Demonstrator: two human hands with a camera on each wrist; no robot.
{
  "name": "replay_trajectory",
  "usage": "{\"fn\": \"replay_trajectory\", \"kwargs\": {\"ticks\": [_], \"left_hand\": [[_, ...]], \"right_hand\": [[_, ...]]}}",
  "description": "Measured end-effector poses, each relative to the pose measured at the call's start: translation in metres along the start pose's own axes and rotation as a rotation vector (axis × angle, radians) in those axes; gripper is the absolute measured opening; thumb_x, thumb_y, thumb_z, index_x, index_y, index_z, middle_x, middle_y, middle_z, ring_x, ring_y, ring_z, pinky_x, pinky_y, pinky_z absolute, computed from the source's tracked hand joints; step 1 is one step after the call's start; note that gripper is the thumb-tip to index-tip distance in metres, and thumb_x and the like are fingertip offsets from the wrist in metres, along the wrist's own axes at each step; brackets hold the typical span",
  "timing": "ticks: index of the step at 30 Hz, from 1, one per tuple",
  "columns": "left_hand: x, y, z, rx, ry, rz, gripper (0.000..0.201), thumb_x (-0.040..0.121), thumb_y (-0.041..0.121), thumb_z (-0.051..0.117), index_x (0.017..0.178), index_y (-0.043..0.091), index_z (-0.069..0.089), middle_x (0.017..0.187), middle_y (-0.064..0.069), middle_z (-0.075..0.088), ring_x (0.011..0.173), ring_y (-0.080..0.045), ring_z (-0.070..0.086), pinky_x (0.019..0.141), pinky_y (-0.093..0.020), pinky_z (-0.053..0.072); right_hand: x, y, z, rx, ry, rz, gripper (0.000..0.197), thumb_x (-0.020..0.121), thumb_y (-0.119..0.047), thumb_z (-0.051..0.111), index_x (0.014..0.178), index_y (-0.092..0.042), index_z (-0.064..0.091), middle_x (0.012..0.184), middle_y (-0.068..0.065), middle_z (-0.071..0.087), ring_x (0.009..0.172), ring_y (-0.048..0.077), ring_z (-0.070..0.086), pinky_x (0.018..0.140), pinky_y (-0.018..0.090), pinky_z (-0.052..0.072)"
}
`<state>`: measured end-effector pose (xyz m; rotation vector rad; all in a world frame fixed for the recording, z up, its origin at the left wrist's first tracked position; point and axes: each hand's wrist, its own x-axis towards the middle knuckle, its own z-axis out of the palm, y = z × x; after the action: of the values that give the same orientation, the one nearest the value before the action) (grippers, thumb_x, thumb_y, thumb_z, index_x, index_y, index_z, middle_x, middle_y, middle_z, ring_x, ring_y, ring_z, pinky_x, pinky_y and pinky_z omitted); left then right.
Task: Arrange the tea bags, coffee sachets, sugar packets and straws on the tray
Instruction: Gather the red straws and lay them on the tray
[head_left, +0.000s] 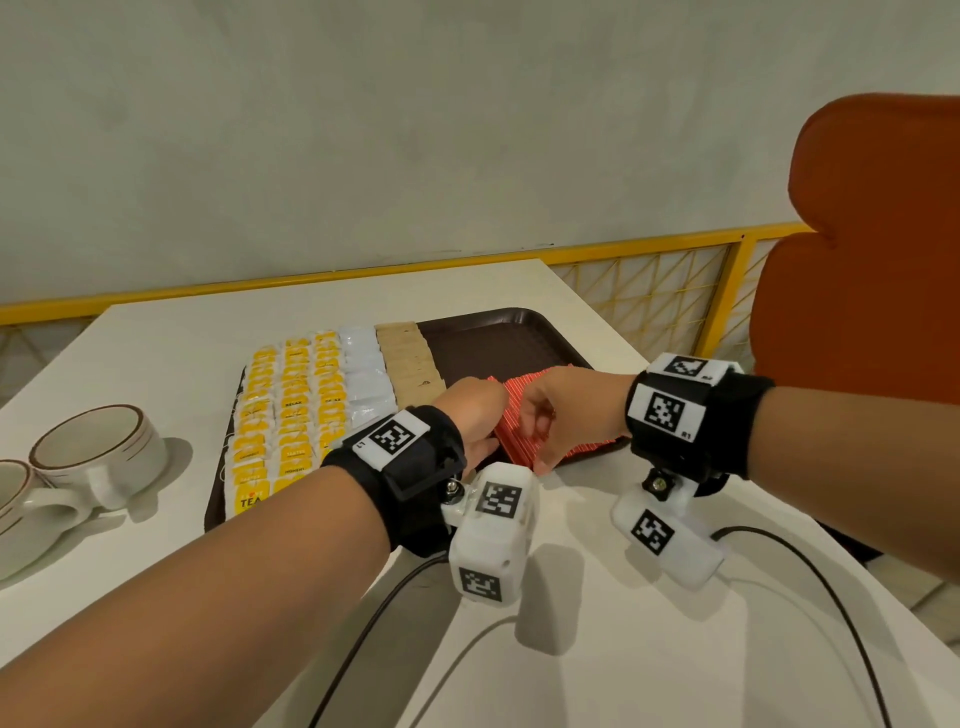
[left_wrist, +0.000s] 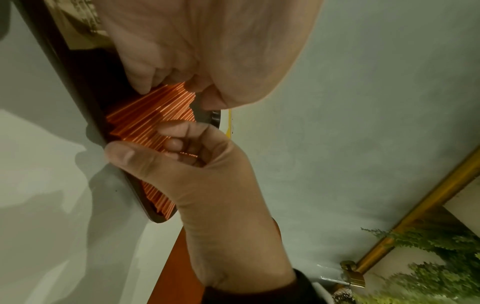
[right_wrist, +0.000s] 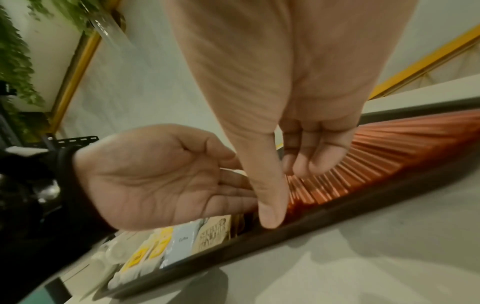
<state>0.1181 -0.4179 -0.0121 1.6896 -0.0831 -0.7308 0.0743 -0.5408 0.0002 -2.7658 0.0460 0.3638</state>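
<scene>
Straws (head_left: 524, 421), red with white stripes, lie fanned across the near right part of the brown tray (head_left: 511, 343) in the head view, right of the yellow tea bags (head_left: 283, 415), white sachets (head_left: 366, 382) and tan packets (head_left: 410, 358) already laid in rows. Both hands meet over the fan: the left hand (head_left: 470, 410) at its left edge, the right hand (head_left: 563, 410) on top, fingers curled down. Two cups (head_left: 93, 457) stand on the white table (head_left: 156, 332) to the left.

Left wrist view: the right hand's fingers (left_wrist: 172, 144) curl onto the straws (left_wrist: 153, 115) and appear to pinch a few; its thumb (left_wrist: 122, 154) sits at the tray rim (left_wrist: 78, 96).

Right wrist view: the left hand (right_wrist: 155, 179) is flat and relaxed, fingers straight against the fan's end; the right fingertips (right_wrist: 317, 160) press the straws (right_wrist: 389, 148).

Judged step: squaring up the straws, the last group. Next calls for pushing them parallel and snug without scattering them. Left fingertips are hidden behind the right thumb, and the far straw ends are cut off
</scene>
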Motion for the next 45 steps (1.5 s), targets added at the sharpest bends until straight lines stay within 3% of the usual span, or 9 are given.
{"fn": "replay_trajectory", "kwargs": {"ticks": [8, 12, 18, 22, 24, 26, 31, 38, 45], "left_hand": [[-0.006, 0.001, 0.000, -0.110, 0.038, -0.075, 0.029, 0.097, 0.008, 0.036, 0.069, 0.013, 0.036, 0.071, -0.006, 0.041, 0.063, -0.014, 0.039, 0.064, -0.027, 0.036], [-0.008, -0.002, 0.002, -0.207, 0.018, -0.070, 0.028, 0.096, 0.012, 0.035, 0.069, 0.016, 0.036, 0.070, -0.003, 0.042, 0.061, -0.013, 0.040, 0.058, -0.025, 0.033], [-0.013, -0.008, 0.022, -0.221, 0.038, -0.026, 0.034, 0.100, 0.019, 0.032, 0.125, 0.005, 0.050, 0.125, -0.016, 0.055, 0.117, -0.025, 0.052, 0.105, -0.038, 0.040], [-0.004, -0.012, 0.027, -0.120, 0.074, -0.009, 0.033, 0.103, 0.012, 0.028, 0.074, 0.005, 0.042, 0.080, -0.014, 0.049, 0.075, -0.021, 0.050, 0.079, -0.030, 0.043], [-0.007, -0.010, 0.029, -0.104, 0.045, -0.018, 0.025, 0.102, 0.008, 0.030, 0.087, 0.004, 0.050, 0.069, -0.009, 0.040, 0.067, -0.019, 0.044, 0.065, -0.029, 0.038], [-0.010, -0.009, 0.028, -0.101, 0.013, -0.041, 0.024, 0.101, 0.011, 0.032, 0.104, 0.005, 0.055, 0.071, -0.010, 0.043, 0.084, -0.024, 0.051, 0.077, -0.035, 0.043], [-0.012, -0.016, 0.024, -0.082, 0.026, -0.069, 0.028, 0.098, 0.022, 0.037, 0.075, 0.015, 0.050, 0.081, -0.009, 0.056, 0.098, -0.027, 0.058, 0.099, -0.039, 0.047], [-0.009, -0.017, 0.024, -0.109, -0.031, 0.021, 0.036, 0.101, 0.004, 0.031, 0.068, 0.018, 0.037, 0.068, -0.004, 0.043, 0.060, -0.015, 0.044, 0.061, -0.027, 0.041], [-0.010, -0.022, 0.019, 0.003, -0.024, 0.043, 0.033, 0.101, 0.012, 0.027, 0.073, 0.018, 0.043, 0.081, -0.007, 0.051, 0.089, -0.023, 0.050, 0.088, -0.033, 0.042]], "right_hand": [[0.010, -0.003, 0.004, 0.048, 0.044, -0.047, 0.027, 0.069, -0.021, 0.084, 0.088, -0.011, 0.067, 0.068, -0.013, 0.055, 0.058, -0.001, 0.049, 0.055, 0.007, 0.037], [0.025, 0.000, -0.013, 0.144, 0.170, -0.032, 0.010, 0.083, -0.016, 0.070, 0.088, -0.007, 0.073, 0.078, -0.005, 0.067, 0.067, 0.000, 0.057, 0.070, 0.018, 0.046], [0.072, -0.002, -0.018, -0.032, 0.180, 0.005, 0.042, 0.093, 0.003, 0.045, 0.129, -0.014, 0.060, 0.136, 0.003, 0.056, 0.126, 0.016, 0.051, 0.105, 0.028, 0.040], [0.087, -0.007, -0.010, -0.237, 0.022, -0.077, 0.050, 0.091, 0.002, 0.050, 0.139, -0.014, 0.050, 0.144, 0.003, 0.049, 0.133, 0.017, 0.044, 0.109, 0.026, 0.031], [0.094, -0.007, -0.008, -0.296, -0.020, -0.110, 0.054, 0.089, 0.002, 0.054, 0.139, -0.015, 0.049, 0.145, 0.002, 0.048, 0.134, 0.018, 0.043, 0.110, 0.027, 0.030], [0.100, -0.006, -0.006, -0.319, -0.025, -0.131, 0.056, 0.088, 0.003, 0.053, 0.140, -0.017, 0.048, 0.147, 0.002, 0.045, 0.136, 0.018, 0.040, 0.114, 0.030, 0.028], [0.106, -0.006, -0.002, -0.373, -0.051, -0.178, 0.051, 0.090, 0.004, 0.047, 0.138, -0.014, 0.051, 0.146, 0.003, 0.045, 0.136, 0.019, 0.039, 0.114, 0.033, 0.029], [0.105, -0.009, -0.002, -0.459, -0.070, -0.166, 0.053, 0.089, 0.001, 0.052, 0.139, -0.014, 0.049, 0.145, 0.005, 0.047, 0.133, 0.021, 0.043, 0.111, 0.034, 0.034], [0.099, -0.005, -0.009, -0.432, -0.069, -0.107, 0.048, 0.094, 0.003, 0.043, 0.140, -0.011, 0.048, 0.143, 0.005, 0.049, 0.130, 0.020, 0.046, 0.105, 0.027, 0.034]]}}
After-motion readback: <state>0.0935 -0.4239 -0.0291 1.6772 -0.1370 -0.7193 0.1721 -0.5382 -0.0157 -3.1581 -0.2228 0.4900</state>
